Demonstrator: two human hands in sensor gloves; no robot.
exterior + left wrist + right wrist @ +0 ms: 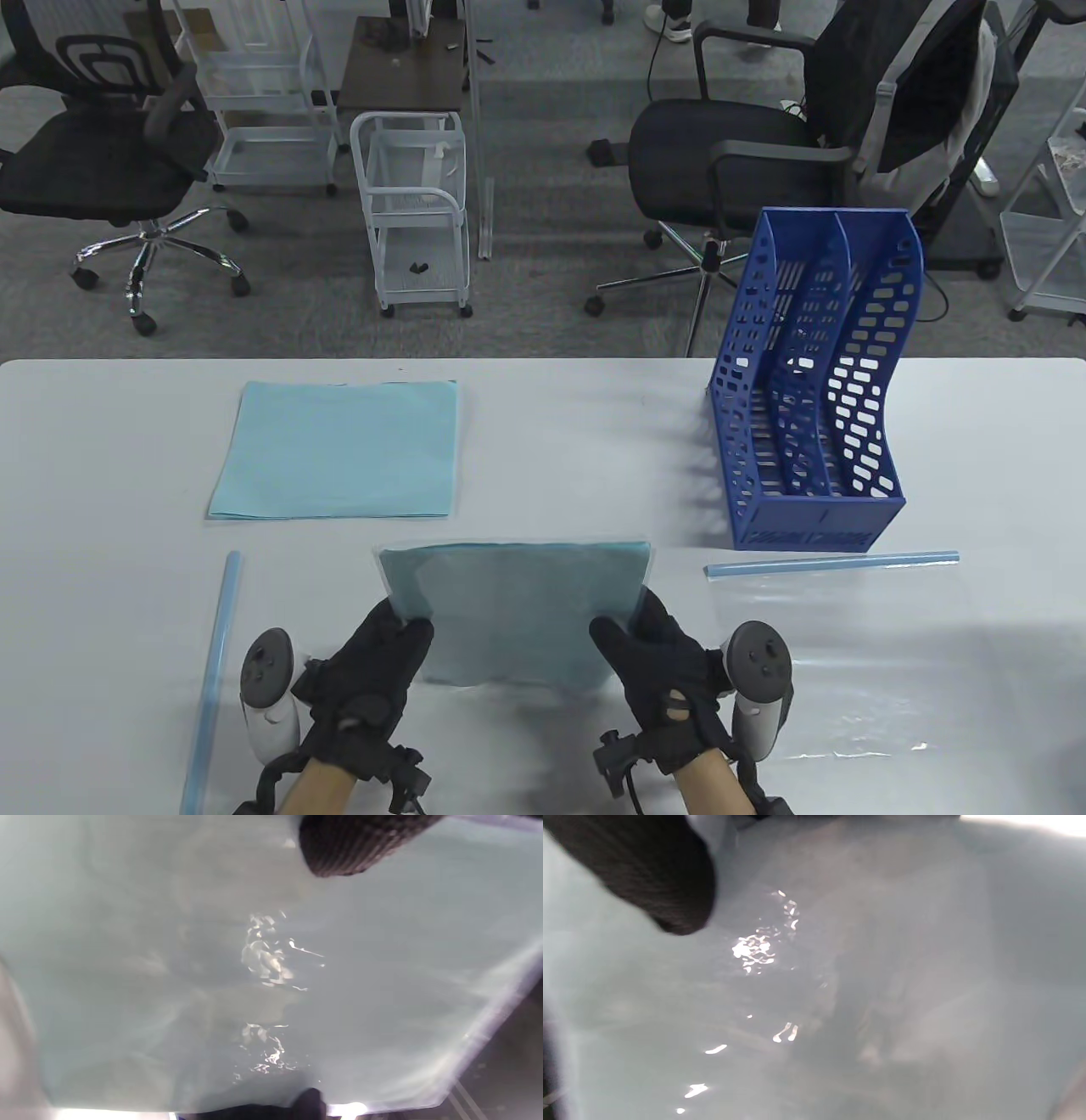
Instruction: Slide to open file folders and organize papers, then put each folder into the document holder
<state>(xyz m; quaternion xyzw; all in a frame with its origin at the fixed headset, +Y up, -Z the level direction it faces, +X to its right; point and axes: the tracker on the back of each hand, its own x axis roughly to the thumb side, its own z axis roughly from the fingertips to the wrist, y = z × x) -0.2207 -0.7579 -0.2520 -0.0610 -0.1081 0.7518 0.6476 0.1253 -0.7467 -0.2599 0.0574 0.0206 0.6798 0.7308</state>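
Both gloved hands hold a clear plastic file folder filled with teal paper (517, 607) just above the near edge of the white bench (594, 441), at its middle. The left hand (373, 671) pinches the folder's left side, thumb on top and fingers underneath; the right hand (670, 671) pinches the right side the same way. In both wrist views the glossy sheet fills the frame, with a dark gloved thumb on it.

A loose stack of teal paper sheets (335, 450) lies flat toward the far left of the bench. The blue perforated plastic document holder (810, 382) stands upright at the far right edge. A pale blue plastic slide bar (212, 671) lies along the near left, and a second pale blue slide bar (831, 563) lies just in front of the holder, at the far edge of an empty clear plastic folder (857, 654) lying flat at the near right
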